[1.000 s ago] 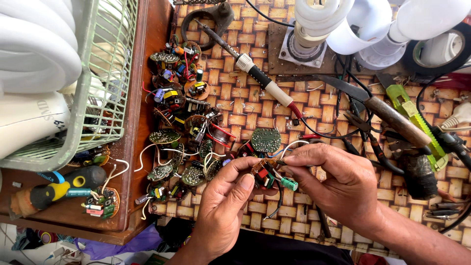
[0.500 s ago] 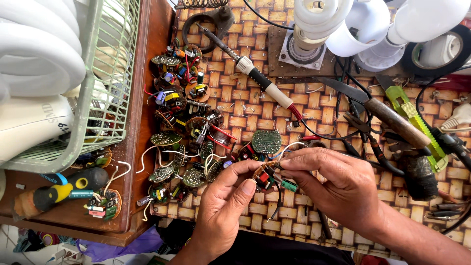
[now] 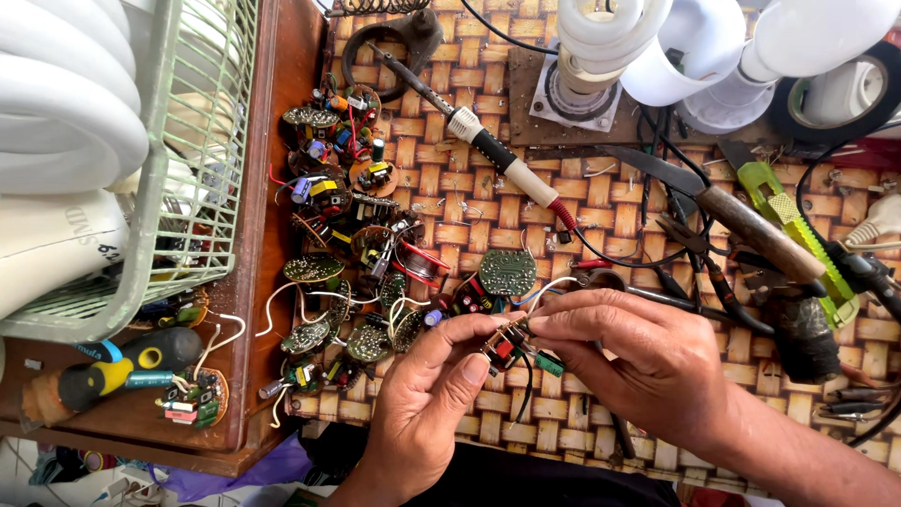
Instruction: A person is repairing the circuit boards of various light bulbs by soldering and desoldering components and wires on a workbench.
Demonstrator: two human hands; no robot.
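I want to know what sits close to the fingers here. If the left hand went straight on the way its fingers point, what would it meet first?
The left hand points up and to the right at the small circuit board that both hands pinch. Straight beyond it comes the right hand, probably its fingertips; depth is hard to judge.

Left hand (image 3: 427,404): it sits a little more to the right than one second ago, and its thumb and forefinger now close in on the small circuit board (image 3: 511,345) from the left side.
Right hand (image 3: 638,361): it is slightly lower than before, and its fingertips press on the board from the right, so both hands now pinch it together.
Small circuit board: earlier it was partly hidden under the fingers; now its red and green parts show more between the two hands, and it is turned a little.
View: the camera is shifted slightly.
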